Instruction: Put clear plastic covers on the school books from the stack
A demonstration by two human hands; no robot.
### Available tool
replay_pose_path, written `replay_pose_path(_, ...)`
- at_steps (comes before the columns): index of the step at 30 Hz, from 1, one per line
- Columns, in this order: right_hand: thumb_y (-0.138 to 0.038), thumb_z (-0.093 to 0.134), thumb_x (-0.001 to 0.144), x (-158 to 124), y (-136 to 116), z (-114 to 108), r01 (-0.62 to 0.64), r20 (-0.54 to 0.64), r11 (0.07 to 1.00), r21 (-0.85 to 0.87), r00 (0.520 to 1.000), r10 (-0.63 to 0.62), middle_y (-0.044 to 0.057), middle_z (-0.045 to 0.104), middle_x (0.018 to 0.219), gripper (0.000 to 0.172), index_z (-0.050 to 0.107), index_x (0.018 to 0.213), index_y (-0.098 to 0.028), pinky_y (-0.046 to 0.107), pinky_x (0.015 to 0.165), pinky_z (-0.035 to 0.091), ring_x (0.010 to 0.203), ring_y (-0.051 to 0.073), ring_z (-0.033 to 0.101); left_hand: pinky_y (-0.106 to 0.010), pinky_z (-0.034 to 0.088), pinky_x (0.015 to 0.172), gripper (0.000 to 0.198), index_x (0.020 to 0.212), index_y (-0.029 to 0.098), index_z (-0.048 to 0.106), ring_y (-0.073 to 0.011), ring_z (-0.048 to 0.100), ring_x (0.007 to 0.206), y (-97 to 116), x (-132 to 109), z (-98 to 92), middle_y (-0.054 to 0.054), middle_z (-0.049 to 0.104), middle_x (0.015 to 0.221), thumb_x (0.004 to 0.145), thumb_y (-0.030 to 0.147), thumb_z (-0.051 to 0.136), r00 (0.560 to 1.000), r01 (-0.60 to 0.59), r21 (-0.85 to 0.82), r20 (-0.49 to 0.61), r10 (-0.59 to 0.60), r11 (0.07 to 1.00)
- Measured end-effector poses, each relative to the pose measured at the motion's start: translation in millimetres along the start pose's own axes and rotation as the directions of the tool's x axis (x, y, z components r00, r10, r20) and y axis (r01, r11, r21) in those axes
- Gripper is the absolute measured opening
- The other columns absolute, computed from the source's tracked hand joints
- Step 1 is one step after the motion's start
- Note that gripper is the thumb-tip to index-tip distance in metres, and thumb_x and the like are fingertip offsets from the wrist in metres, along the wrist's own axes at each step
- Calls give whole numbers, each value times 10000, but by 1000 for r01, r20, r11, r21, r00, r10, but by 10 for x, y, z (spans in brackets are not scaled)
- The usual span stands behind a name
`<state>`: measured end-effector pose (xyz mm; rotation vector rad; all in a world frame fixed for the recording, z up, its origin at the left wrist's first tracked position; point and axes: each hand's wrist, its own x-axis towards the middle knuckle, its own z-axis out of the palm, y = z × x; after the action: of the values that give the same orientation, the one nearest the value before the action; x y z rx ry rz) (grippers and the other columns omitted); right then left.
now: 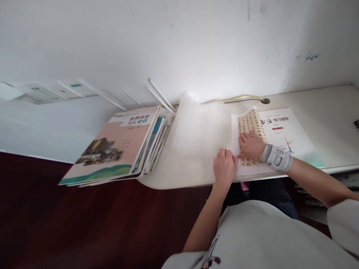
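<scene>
My left hand [224,167] is closed in a pinch on the lower edge of a thin translucent sheet [200,125] that lifts and curls over the white desk [322,123]. My right hand [250,145] lies flat with fingers spread on a tan calligraphy page [250,123] printed with columns of characters. A grey wrist brace [276,157] wraps my right wrist. Under the page lies a white calligraphy workbook [283,129] with a green lower corner.
A slanting stack of textbooks [117,147], a pink history book on top, overhangs the desk's left end. A yellow cable [244,98] runs along the wall behind the sheet. Dark red floor [70,224] lies below; white boards [42,91] lean at left.
</scene>
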<state>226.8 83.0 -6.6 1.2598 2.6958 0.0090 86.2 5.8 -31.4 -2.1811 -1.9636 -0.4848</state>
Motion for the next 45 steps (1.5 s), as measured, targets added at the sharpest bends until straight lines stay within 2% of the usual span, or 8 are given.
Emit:
replay_pose_path(17, -603, 403, 855, -108, -101, -25, 104, 26, 994, -18, 994, -104, 308, 360, 1401, 828, 395, 1338, 70, 474, 1072, 284, 1304, 357, 380, -304, 414, 702, 101, 748, 168, 530, -199, 511, 780, -15, -71, 62, -64, 535, 795, 825, 131, 475, 998, 4, -86, -67, -9, 996)
replay_pose_path(25, -376, 377, 913, 20, 145, -168, 176, 22, 966, 192, 983, -183, 194, 406, 1421, 542, 419, 1357, -67, 502, 1099, 247, 1310, 294, 392, -328, 444, 724, 118, 795, 164, 557, -202, 542, 810, -14, -111, 54, -69, 569, 828, 867, 204, 473, 993, -50, -151, -109, 33, 987)
replay_pose_path(28, -421, 300, 934, 75, 512, -196, 116, -260, 926, 359, 965, -20, 158, 409, 1430, 540, 443, 1347, -104, 520, 1116, 220, 1326, 289, 367, -351, 461, 825, 197, 952, 137, 579, -218, 556, 948, 81, -165, -16, -107, 599, 965, 889, 301, 488, 969, -174, -219, -210, 128, 960)
replay_pose_path(30, -546, 303, 906, 115, 781, -109, 24, -406, 840, 542, 883, 236, 146, 363, 1461, 637, 440, 1354, -113, 499, 1129, 222, 1363, 295, 296, -388, 429, 941, 331, 1093, 120, 561, -247, 522, 1106, 214, -211, -54, -135, 597, 1103, 887, 371, 498, 933, -310, -215, -254, 253, 926)
replay_pose_path(34, -693, 388, 808, 185, 1094, 219, -30, -267, 435, 900, 750, 605, 89, 349, 1478, 778, 362, 1407, -199, 486, 1128, 241, 1364, 284, 300, -427, 315, 1083, 414, 1285, 97, 464, -263, 383, 1310, 542, -283, -51, -145, 514, 1330, 906, 259, 429, 860, -484, -121, -246, 446, 867)
replay_pose_path(36, -677, 471, 771, 207, 1104, 346, -2, -214, 333, 943, 761, 613, 71, 311, 1499, 816, 313, 1431, -225, 493, 1129, 228, 1370, 282, 287, -443, 294, 1095, 444, 1320, 79, 433, -273, 328, 1350, 664, -299, -31, -160, 460, 1389, 889, 176, 392, 847, -515, -95, -212, 488, 852)
replay_pose_path(41, -576, 626, 688, 220, 988, 392, 68, -292, 448, 891, 843, 453, 69, 221, 1533, 838, 376, 1404, -220, 479, 1161, 83, 1417, 284, 138, -508, 280, 1096, 458, 1324, 87, 448, -309, 273, 1373, 740, -273, -11, -175, 404, 1432, 882, 192, 387, 791, -605, -88, -176, 586, 791)
replay_pose_path(45, -539, 588, 725, 200, 960, 366, 111, -305, 450, 886, 871, 386, 53, 152, 1553, 791, 355, 1414, -230, 456, 1160, 99, 1423, 264, 110, -473, 305, 1098, 390, 1260, 88, 511, -273, 322, 1356, 662, -214, 30, -151, 458, 1398, 900, 146, 372, 796, -579, -9, -223, 563, 815)
